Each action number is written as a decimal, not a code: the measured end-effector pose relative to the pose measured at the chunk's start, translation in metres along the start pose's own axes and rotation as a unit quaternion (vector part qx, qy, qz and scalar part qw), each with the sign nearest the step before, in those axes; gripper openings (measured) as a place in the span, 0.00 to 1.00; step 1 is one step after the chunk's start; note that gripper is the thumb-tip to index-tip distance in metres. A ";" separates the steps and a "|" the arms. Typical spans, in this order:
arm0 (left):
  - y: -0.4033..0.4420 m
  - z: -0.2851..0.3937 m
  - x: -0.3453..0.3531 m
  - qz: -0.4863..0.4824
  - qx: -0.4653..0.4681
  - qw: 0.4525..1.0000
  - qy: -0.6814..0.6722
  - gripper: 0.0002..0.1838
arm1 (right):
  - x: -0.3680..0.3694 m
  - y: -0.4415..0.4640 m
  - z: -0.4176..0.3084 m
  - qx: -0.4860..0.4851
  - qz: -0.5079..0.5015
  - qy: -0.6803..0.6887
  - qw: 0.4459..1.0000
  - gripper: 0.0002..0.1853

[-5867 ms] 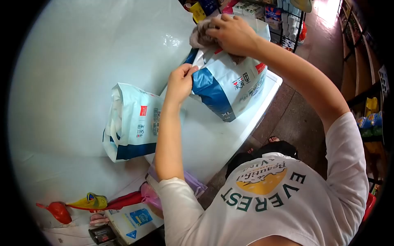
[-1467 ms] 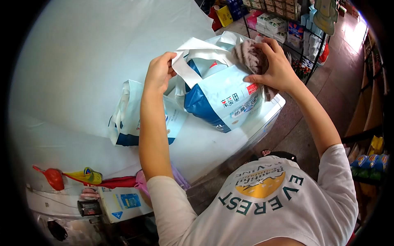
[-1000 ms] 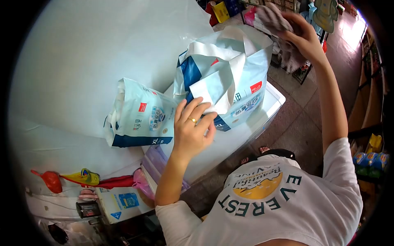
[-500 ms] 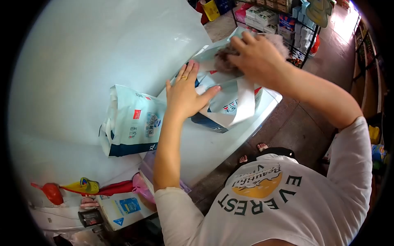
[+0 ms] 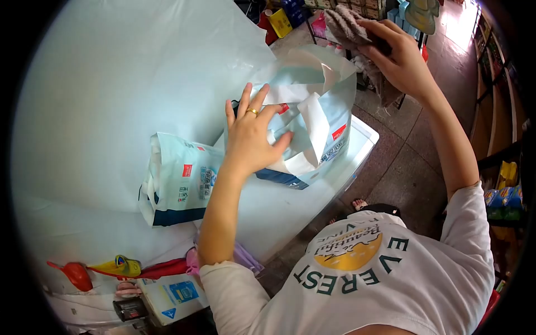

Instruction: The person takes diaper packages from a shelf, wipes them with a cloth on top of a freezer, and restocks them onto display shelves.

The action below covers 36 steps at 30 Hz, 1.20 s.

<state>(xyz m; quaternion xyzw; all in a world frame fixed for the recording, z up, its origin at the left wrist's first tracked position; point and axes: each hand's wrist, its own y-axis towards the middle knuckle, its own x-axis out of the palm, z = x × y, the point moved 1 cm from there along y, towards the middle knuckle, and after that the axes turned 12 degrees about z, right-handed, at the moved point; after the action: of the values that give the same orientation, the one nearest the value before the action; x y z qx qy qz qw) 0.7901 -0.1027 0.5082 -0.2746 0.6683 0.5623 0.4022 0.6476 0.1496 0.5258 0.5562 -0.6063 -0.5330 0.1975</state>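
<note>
Worktop point(image 5: 282, 206): carrying larger carrier bag point(image 5: 340, 111), mouth facing up. Second bag point(image 5: 173, 184): sitting to larger carrier bag's left. Striped cloth point(image 5: 346, 28): hanging beyond larger carrier bag's right side, clear of mouth, long axis slanting from far left to near right. Right hand point(image 5: 402, 61), nearer one: grip clasping cloth between thumb and fingers. Left hand point(image 5: 251, 139): resting at larger carrier bag's left rim, fingers standing wide apart, grip grasping nothing visible.

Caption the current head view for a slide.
Left hand at a handled bag, right hand holding a brown cloth.
</note>
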 end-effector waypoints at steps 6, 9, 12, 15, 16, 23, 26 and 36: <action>0.010 -0.003 -0.001 -0.035 0.009 0.997 -0.066 0.32 | 0.006 -0.002 -0.001 0.045 -0.052 0.019 0.997 0.19; 0.011 -0.007 -0.007 0.045 -0.111 0.964 -0.238 0.36 | 0.011 -0.003 0.006 0.025 -0.032 0.003 0.999 0.19; 0.002 -0.021 0.002 0.061 -0.204 0.892 -0.398 0.35 | 0.018 0.005 -0.009 0.014 0.002 -0.026 1.000 0.19; 0.004 -0.024 0.004 0.038 -0.338 0.778 -0.528 0.30 | 0.049 0.017 -0.046 -0.105 0.076 -0.059 0.990 0.18; 0.004 -0.026 0.007 0.029 -0.357 0.763 -0.538 0.29 | 0.064 0.019 -0.061 -0.166 0.040 -0.039 0.985 0.20; -0.015 -0.022 0.019 0.080 -0.384 0.761 -0.517 0.22 | 0.153 0.003 -0.069 -0.266 -0.230 -0.149 0.924 0.15; -0.028 -0.016 0.021 0.085 -0.364 0.784 -0.495 0.26 | 0.152 0.022 -0.060 -0.225 -0.323 -0.375 0.839 0.14; -0.025 -0.018 0.026 0.123 -0.306 0.785 -0.525 0.33 | 0.071 0.048 -0.104 -0.183 0.058 -0.069 0.979 0.12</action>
<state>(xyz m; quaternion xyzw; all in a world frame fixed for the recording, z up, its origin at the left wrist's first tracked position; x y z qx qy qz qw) 0.7925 -0.1238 0.4743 0.0388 0.1748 0.8396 0.5129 0.6900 0.0339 0.5794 0.4364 -0.5418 -0.6596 0.2844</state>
